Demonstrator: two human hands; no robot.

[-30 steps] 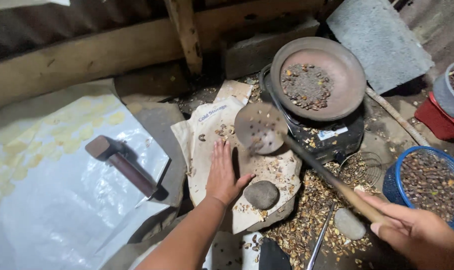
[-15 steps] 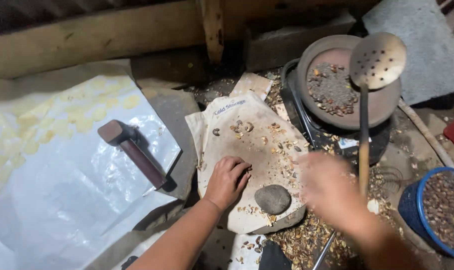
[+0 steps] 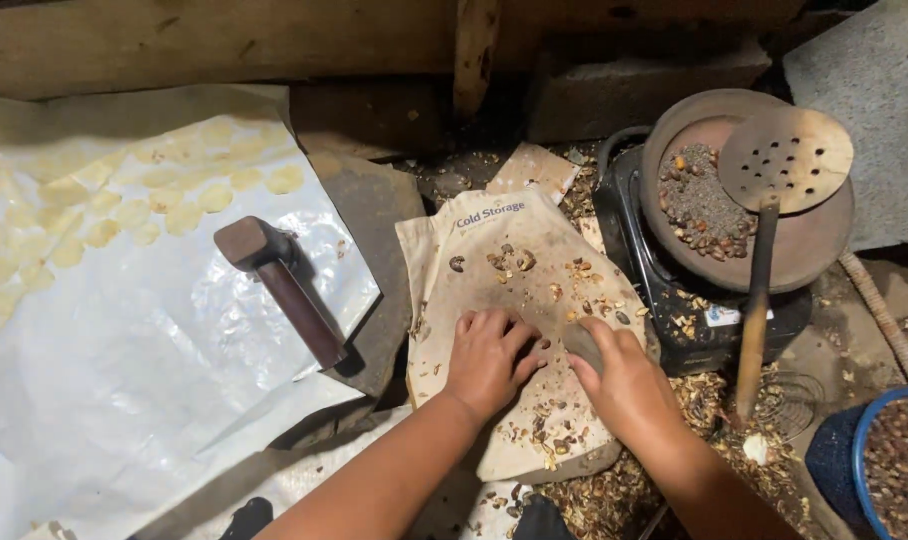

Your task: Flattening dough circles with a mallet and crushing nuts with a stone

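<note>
Both hands are down on the cloth-covered slab [image 3: 534, 300], a beige sheet littered with nut bits and shell.

Left hand [image 3: 489, 360]: flat, palm down, fingers spread loosely, pinning the cloth. It holds nothing.

Right hand [image 3: 624, 385]: fingers curled around a grey stone [image 3: 581, 340]. Only the stone's far-left end shows; the rest is under the fingers. The stone sits on the cloth at its right side, just right of the left hand.

Nut pieces [image 3: 519, 262] are scattered on the cloth, just beyond both hands. They're too small to tell whole from cracked.

Right of the cloth is a dark stove [image 3: 674, 300], partly hidden by the round clay pan [image 3: 814, 250] on top of it. In the pan is a heap of roasted nuts [image 3: 699, 205]. A perforated ladle [image 3: 784, 160] rests its disc over the pan's far right, with the wooden handle running down toward the near side. Where its tip ends is unclear among the debris.

Far right, near corner: a blue basket [image 3: 864, 450] of nuts, cut off by the frame edge.

Left: a wooden mallet [image 3: 279, 285] lies on a shiny plastic sheet [image 3: 124, 380], well apart from the hands. Pale flattened discs [image 3: 174, 190] lie on the sheet's far part; the lighting is too dim to say what they are.

Shell litter [image 3: 614, 500] covers the floor near the right forearm.
</note>
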